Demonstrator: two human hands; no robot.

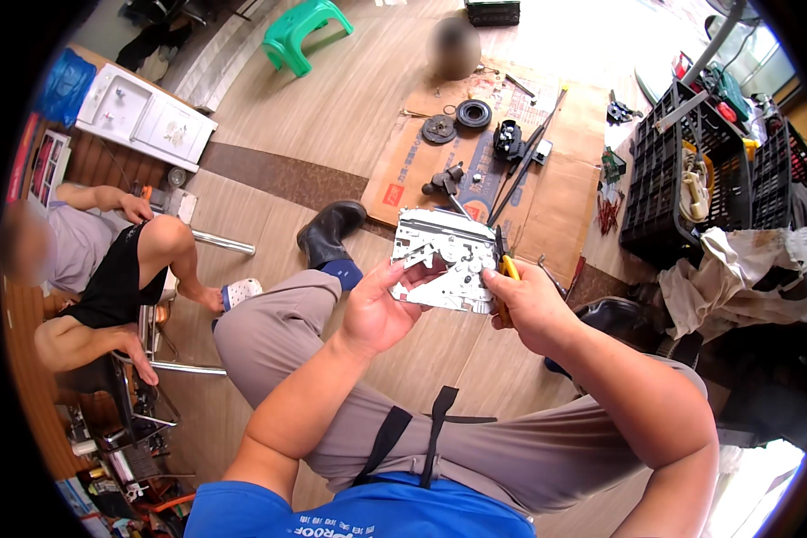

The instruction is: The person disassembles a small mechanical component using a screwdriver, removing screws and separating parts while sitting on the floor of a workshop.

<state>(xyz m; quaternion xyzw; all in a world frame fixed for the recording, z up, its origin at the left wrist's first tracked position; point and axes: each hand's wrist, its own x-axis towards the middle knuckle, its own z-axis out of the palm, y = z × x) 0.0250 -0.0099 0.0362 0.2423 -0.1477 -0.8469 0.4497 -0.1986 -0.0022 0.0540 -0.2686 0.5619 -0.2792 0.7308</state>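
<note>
In front of my knees I hold a flat silver metal mechanism (444,287), a disc-drive-like chassis with small levers and round parts on its face. My left hand (377,309) grips its left lower edge, thumb on the face and fingers behind. My right hand (533,305) has its thumb at the right edge of the mechanism and also holds yellow-handled pliers (509,269), whose dark jaws point up and away beside the plate. The fingers behind the plate are partly hidden.
Beyond the mechanism, flattened cardboard (394,170) bears a black ring (473,113), a dark disc (438,130) and loose parts. Black crates (641,193) stand at right, a green stool (287,40) far left. Another person (81,233) sits at left.
</note>
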